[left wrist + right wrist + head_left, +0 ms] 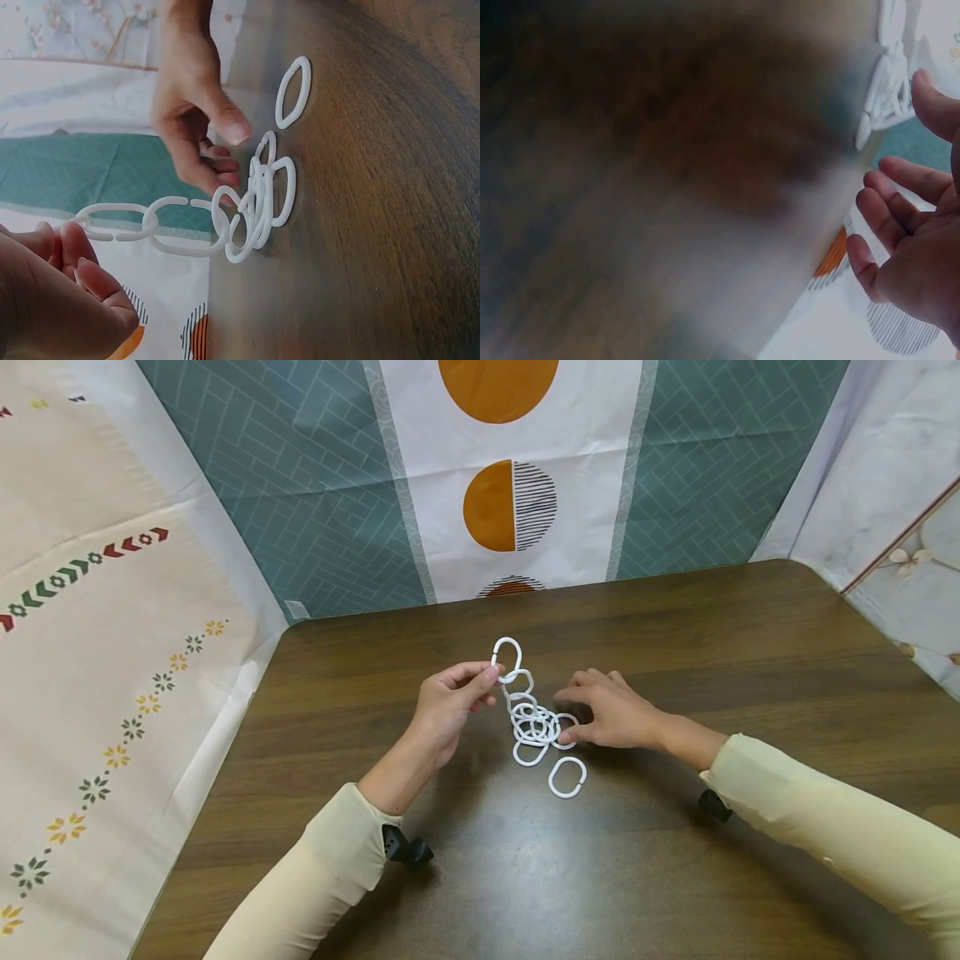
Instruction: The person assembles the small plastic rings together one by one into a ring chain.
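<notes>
Wooden table (675,877), patterned cloth (315,485) behind; left fingers (480,685) pinch a white chain (534,718), right fingers (576,695) relaxed.

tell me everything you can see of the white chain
The white chain has smooth, plastic-looking oval links, several with a narrow gap. The left hand pinches its end link, so a few links rise in a line while the rest lie heaped on the brown table. The right hand is beside these; whether it touches any is unclear.

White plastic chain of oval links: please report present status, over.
Left hand pinches chain's end link. Right hand open beside piled links. One loose white oval link lies apart; no obstruction seen.
</notes>
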`<state>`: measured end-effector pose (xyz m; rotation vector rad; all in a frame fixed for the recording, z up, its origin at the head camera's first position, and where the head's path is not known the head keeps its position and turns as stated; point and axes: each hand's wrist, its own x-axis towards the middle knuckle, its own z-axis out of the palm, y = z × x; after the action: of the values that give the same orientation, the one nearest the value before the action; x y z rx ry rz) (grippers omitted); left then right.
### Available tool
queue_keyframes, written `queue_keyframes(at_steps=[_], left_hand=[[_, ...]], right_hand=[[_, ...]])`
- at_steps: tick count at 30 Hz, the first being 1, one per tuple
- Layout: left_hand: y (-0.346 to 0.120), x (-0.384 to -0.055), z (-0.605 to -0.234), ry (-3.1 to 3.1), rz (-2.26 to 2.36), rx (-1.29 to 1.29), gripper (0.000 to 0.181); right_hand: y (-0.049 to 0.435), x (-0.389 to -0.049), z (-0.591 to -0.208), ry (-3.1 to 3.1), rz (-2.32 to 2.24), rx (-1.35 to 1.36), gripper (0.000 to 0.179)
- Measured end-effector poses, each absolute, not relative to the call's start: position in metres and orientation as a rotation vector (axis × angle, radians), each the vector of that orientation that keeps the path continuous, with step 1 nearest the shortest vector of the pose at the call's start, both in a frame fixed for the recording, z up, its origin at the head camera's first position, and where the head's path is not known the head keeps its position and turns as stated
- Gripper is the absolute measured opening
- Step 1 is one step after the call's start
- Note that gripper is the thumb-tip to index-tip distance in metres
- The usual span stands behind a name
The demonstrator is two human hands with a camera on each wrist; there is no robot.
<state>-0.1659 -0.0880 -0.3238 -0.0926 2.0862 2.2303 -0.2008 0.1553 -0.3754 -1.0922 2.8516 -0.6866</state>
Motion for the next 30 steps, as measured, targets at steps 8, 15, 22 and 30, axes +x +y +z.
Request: queue_keyframes(at_steps=[8, 15, 22, 30], left_hand=[[-0.089, -0.166, -0.325, 2.080, 2.236, -0.081, 0.019], [-0.090, -0.166, -0.324, 2.079, 2.240, -0.070, 0.019], [-0.090, -0.166, -0.325, 2.070, 2.232, -0.057, 0.020], [-0.090, -0.165, -0.328, 2.059, 2.216, -0.030, 0.018]], right_hand=[[0.152, -0.196, -0.383, 2.907, -0.498, -1.177, 0.057], [0.150, -0.197, -0.385, 2.942, -0.392, -1.321, 0.048], [0.152, -0.202, -0.383, 2.990, -0.235, -1.498, 0.044], [0.161, -0.215, -0.364, 3.091, -0.504, -1.384, 0.043]])
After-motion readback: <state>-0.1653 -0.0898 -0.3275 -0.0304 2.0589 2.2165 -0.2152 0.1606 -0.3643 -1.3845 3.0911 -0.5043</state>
